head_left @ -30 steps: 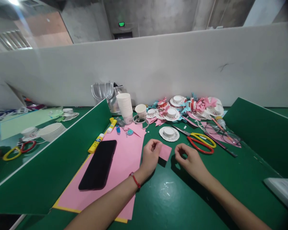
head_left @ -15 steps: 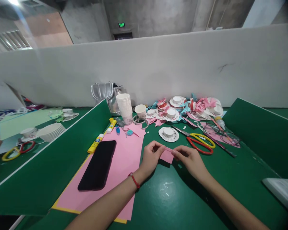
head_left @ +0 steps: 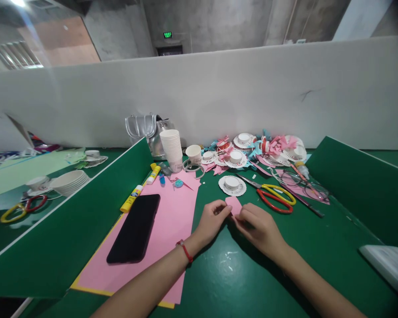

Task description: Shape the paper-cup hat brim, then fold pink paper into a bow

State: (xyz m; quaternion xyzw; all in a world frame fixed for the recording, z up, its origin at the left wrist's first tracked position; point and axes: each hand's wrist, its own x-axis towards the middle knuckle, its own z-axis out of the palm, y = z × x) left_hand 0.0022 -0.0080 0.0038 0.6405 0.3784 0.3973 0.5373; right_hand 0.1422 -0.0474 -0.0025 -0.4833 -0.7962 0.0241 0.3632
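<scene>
A small pink paper piece (head_left: 234,205) is pinched between both my hands just above the green table (head_left: 239,274). My left hand (head_left: 212,221), with a red string on its wrist, grips the piece's left edge with closed fingers. My right hand (head_left: 260,227) is closed on its right and lower edge. A large pink paper sheet (head_left: 167,225) lies to the left with a black phone (head_left: 135,229) on it. Red and yellow scissors (head_left: 274,198) and a cut white paper cup base (head_left: 232,184) lie just beyond my hands.
Stacked paper cups (head_left: 172,149), glue sticks (head_left: 132,198), a silver bag (head_left: 145,128) and a heap of pink, blue and white paper flowers (head_left: 268,148) lie at the back. Green dividers (head_left: 69,229) flank both sides. Eyeglasses (head_left: 305,185) sit right. The neighbouring desk holds plates (head_left: 71,182) and scissors (head_left: 20,208).
My right hand moved left and joined my left on the pink piece. The piece has been turned up between the fingers and looks smaller. A person's hand at the far left edge has left view.
</scene>
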